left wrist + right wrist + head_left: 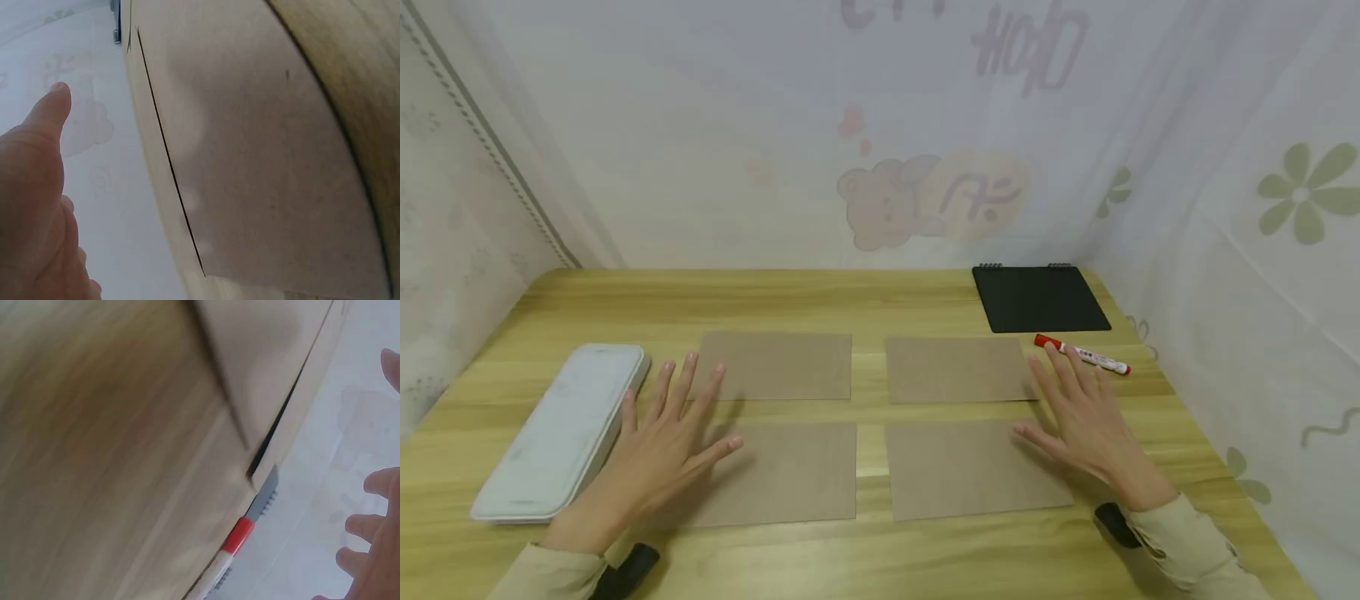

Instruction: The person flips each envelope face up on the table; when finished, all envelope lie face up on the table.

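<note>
Overhead, we hold our left hand flat and spread, gripping nothing, over the near-left brown card, beside the white case; our right hand, equally splayed and empty, hovers right of that card, near the red-capped marker. At our left wrist, the thumb lies straight beside the card. At our right wrist, relaxed fingers float past the marker.

Matt brown paper sheets, wood-grain table

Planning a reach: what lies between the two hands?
In the head view, the two near cardboard sheets lie between the left hand and right hand.
</note>
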Demonstrator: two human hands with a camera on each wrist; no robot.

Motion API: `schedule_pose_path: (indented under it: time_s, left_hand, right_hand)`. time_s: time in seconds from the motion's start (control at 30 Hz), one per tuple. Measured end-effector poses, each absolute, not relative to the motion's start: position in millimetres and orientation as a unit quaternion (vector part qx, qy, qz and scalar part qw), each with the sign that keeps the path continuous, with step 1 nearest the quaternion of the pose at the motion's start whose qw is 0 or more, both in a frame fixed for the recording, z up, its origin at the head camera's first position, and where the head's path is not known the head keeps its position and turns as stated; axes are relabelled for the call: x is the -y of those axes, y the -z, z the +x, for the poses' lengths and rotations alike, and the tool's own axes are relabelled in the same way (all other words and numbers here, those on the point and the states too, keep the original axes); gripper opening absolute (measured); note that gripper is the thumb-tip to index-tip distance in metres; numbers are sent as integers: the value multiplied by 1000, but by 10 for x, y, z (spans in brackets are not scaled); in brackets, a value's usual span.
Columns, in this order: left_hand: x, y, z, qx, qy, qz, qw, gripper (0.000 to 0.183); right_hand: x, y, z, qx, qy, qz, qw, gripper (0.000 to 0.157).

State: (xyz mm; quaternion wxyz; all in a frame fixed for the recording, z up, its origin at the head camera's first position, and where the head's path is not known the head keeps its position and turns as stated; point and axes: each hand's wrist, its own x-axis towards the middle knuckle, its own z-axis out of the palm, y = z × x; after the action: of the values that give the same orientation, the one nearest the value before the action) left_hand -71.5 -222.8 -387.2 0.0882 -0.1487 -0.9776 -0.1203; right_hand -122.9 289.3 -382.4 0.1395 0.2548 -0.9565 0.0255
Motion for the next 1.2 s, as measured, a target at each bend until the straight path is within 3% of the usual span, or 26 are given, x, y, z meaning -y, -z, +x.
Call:
schedule_pose_path:
  time_s: [0.27,0.73,0.93,1.2]
  left_hand:
    - [2128,3871,-734,969,162,-176,62,85]
    - [1892,3702,-961,973,143,-177,28,75]
    - [2111,3665,-1058,978,106,-182,-4,72]
    - [2425,3595,-1075,976,35,-213,6,62]
  right_hand:
    - [-2651,3772,-1231,952,-47,282,105,90]
    - [-2115,3669,-1310,910,-80,377,149,83]
    - [-1884,3645,-1352,912,-91,385,106,82]
    - [-1489,3619,-1364,913,-98,393,38,76]
